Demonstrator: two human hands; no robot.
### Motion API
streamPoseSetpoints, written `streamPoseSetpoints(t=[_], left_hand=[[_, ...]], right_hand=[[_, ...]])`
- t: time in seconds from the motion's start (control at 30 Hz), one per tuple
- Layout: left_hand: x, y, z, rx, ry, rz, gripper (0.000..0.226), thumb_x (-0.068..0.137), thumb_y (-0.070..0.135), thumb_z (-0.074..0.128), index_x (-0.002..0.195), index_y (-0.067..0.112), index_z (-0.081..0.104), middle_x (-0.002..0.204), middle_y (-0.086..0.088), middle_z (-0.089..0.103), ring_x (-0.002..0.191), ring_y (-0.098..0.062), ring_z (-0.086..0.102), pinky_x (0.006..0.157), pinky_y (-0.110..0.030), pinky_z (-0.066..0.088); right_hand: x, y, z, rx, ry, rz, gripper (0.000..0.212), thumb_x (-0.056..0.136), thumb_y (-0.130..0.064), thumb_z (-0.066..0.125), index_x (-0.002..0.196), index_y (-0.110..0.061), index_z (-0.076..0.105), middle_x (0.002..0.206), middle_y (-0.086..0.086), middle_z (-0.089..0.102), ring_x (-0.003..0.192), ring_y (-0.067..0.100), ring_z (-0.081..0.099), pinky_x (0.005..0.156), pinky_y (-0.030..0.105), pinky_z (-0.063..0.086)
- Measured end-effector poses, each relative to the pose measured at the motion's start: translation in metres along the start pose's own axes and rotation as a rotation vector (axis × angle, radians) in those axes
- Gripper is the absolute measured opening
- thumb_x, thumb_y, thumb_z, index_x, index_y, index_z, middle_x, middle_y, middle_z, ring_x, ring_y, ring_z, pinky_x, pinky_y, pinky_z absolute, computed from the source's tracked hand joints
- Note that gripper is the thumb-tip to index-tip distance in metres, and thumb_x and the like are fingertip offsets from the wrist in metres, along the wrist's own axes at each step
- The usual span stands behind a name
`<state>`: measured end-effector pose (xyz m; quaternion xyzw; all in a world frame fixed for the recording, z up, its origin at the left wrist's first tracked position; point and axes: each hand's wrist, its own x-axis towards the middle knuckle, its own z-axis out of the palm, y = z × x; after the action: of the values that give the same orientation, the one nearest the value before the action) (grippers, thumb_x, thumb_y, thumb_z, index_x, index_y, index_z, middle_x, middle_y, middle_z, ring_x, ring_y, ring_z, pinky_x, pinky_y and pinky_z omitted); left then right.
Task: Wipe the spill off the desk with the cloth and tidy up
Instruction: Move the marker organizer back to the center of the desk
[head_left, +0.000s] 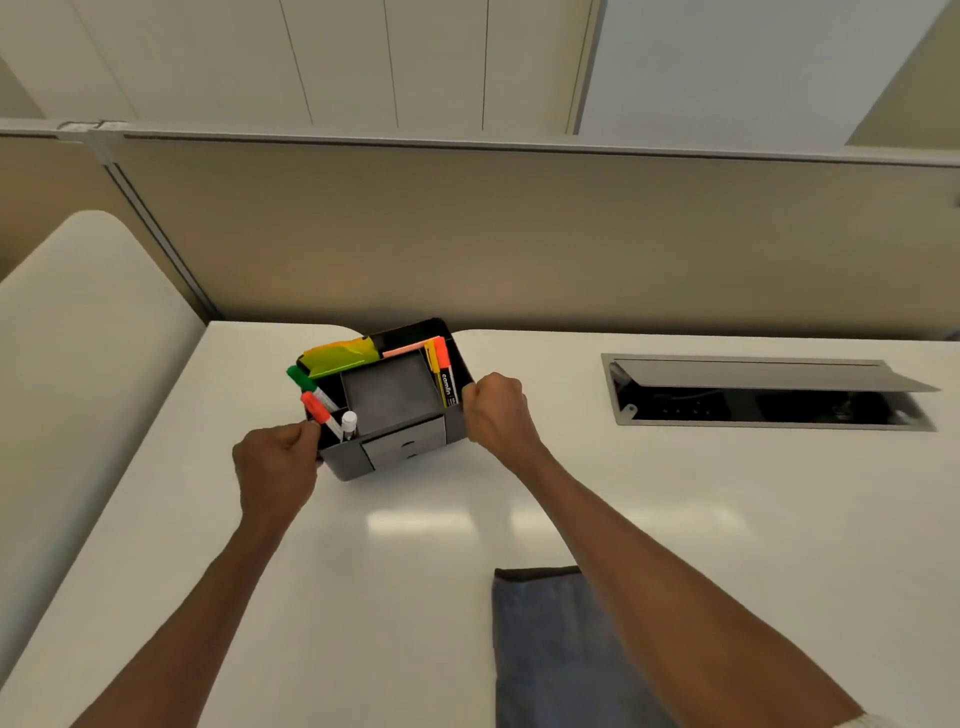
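A black desk organiser (395, 452) sits near the back of the white desk (415, 571), holding green, red and orange markers, a white-capped pen and yellow and pink notes. My left hand (275, 467) grips its left front corner. My right hand (496, 410) is closed on its right wall. A blue cloth (550, 649) with a dark hem lies flat on the desk near the front, partly under my right forearm. No spill shows on the desk surface.
A grey cable hatch (769, 389) with its lid propped open is set into the desk at the right. A beige partition (519, 234) runs along the back edge. A pale rounded panel (78, 364) stands at the left.
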<state>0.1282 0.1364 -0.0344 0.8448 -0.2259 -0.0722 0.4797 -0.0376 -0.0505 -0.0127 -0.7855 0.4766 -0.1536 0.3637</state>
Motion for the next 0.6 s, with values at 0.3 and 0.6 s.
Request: streamPoseSetpoints(t=[0.3, 0.6], left_hand=[[0.005, 0.069, 0.105, 0.06, -0.183, 0.144, 0.038, 0.09, 0.018, 0.057, 0.063, -0.006, 0.068, 0.057, -0.025, 0.064, 0.063, -0.044, 0.063, 0.064, -0.049, 0.051], [-0.003, 0.094, 0.151, 0.105, -0.243, 0.211, 0.037, 0.093, 0.018, 0.056, 0.073, -0.009, 0.072, 0.064, -0.026, 0.067, 0.067, -0.045, 0.064, 0.065, -0.046, 0.05]], right_hand=[[0.012, 0.081, -0.074, 0.144, 0.08, 0.171, 0.029, 0.094, -0.007, 0.043, 0.064, -0.006, 0.046, 0.068, 0.011, 0.05, 0.063, 0.03, 0.044, 0.062, 0.035, 0.047], [0.015, 0.121, -0.095, 0.136, 0.151, 0.214, 0.03, 0.098, -0.011, 0.04, 0.073, -0.002, 0.055, 0.075, 0.019, 0.059, 0.07, 0.034, 0.058, 0.073, 0.045, 0.056]])
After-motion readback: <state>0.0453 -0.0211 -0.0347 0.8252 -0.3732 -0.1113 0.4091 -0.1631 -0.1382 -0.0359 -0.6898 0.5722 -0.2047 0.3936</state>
